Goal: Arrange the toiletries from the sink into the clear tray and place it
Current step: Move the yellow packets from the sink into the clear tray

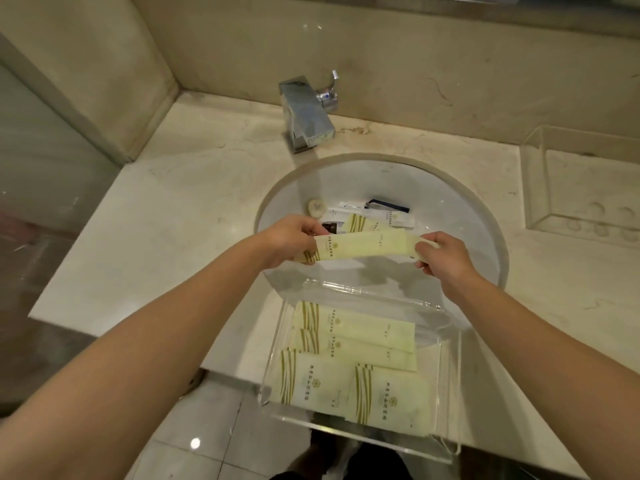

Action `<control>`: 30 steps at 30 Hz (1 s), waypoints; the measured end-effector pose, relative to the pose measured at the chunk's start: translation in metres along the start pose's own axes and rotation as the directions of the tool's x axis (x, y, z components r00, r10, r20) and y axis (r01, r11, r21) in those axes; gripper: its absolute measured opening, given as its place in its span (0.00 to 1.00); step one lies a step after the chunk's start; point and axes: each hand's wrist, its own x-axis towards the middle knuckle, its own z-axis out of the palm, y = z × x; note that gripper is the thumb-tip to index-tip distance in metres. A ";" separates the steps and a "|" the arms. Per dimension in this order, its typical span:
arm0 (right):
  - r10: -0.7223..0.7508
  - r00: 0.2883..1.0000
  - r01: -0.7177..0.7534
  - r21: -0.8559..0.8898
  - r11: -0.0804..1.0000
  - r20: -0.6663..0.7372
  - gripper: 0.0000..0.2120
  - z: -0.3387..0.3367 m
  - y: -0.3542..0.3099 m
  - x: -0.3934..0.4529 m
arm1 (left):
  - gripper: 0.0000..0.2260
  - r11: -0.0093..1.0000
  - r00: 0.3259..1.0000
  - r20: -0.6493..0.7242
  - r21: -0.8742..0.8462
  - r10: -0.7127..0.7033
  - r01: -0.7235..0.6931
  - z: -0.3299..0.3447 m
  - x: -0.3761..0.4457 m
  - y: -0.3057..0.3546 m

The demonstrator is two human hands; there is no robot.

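A long pale-yellow toiletry packet (367, 247) is stretched level over the round white sink (460, 206). My left hand (289, 239) pinches its left end and my right hand (445, 256) pinches its right end. In front of the sink, on the counter's near edge, stands the clear tray (450, 344) with several pale-yellow packets (353, 362) lying flat in it. Down in the basin lie a round soap (317, 207), a blue-handled razor (388, 204), a dark small bottle (331, 227), another yellow packet (362, 223) and white sachets (398, 218).
A chrome faucet (306, 114) stands behind the sink. At the far right of the marble counter (166, 220) sits a second clear acrylic box (581, 188). A wall and glass panel close off the left side. Floor tiles show below the counter's front edge.
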 end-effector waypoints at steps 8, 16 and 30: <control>-0.041 0.998 0.039 0.038 0.999 0.038 0.07 -0.015 -0.009 -0.034 | 0.10 0.988 0.997 0.061 0.142 0.053 -0.061 0.001 -0.040 0.003; -0.135 0.972 0.135 0.011 0.991 0.193 0.05 -0.035 -0.011 -0.069 | 0.07 0.987 0.996 0.086 0.158 0.028 -0.042 0.003 -0.077 -0.012; -0.090 0.908 0.208 -0.254 0.945 0.409 0.05 -0.042 -0.003 -0.106 | 0.14 0.925 0.998 -0.048 0.379 0.048 -0.026 0.034 -0.094 -0.044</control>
